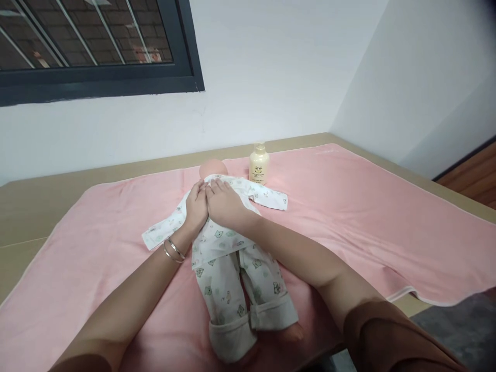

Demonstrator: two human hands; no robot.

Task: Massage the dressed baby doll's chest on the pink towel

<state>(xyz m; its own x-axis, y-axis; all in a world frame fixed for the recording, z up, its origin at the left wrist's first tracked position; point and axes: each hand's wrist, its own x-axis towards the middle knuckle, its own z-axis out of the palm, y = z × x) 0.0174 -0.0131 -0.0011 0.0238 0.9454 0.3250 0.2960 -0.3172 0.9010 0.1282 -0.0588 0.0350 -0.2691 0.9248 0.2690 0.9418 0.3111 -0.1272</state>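
A baby doll [219, 240] in white printed pyjamas lies on a pink blanket [349, 206], its head at the far end and its feet towards me. Its sleeves spread to both sides and the trouser cuffs are folded up. My left hand [197, 206] rests on the left of the doll's upper body, with two silver bangles at the wrist. Flat on the upper back or chest, I cannot tell which, lies my right hand [225, 204], its fingers stretched out and touching the left hand. Neither hand grips anything that shows.
A pale yellow bottle [259, 165] stands upright on the blanket, just right of the doll's head. Behind the tan surface [27, 206] under the blanket rises a white wall [271, 67]. A dark-framed barred window [189, 51] is at the upper left.
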